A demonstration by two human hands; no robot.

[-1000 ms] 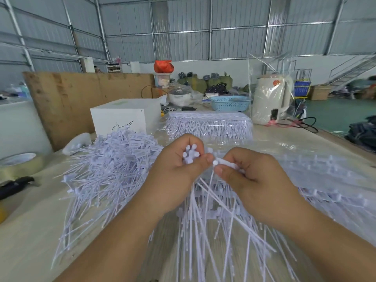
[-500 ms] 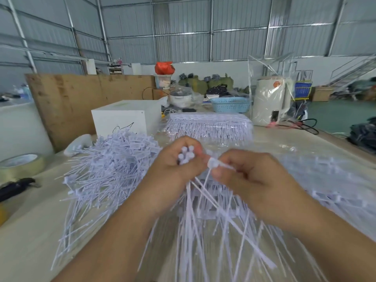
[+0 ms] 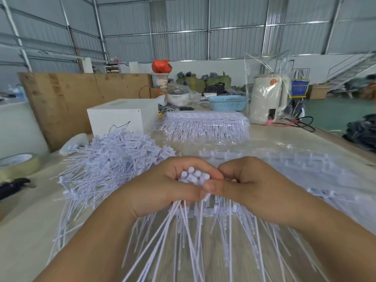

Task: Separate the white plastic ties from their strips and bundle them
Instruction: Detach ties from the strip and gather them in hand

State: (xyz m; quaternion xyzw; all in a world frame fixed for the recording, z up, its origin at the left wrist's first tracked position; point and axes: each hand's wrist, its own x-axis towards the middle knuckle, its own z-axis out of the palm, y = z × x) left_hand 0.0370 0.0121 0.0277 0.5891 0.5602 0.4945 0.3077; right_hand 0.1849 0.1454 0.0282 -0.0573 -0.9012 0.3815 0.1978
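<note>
two hands (image 3: 205, 188), one basket (image 3: 227, 103), one tape roll (image 3: 18, 164)

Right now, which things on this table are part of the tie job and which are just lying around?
Part of the job:
bunch of ties gripped in the left hand
right hand pinching at the bunch
loose tie pile
uncut tie strips
wrapped tie stack

Lying about:
tape roll
white box
blue basket
white kettle

Our left hand (image 3: 168, 188) and right hand (image 3: 250, 184) meet at centre, fingers (image 3: 211, 187) curled tight, forearms angled inward.
</note>
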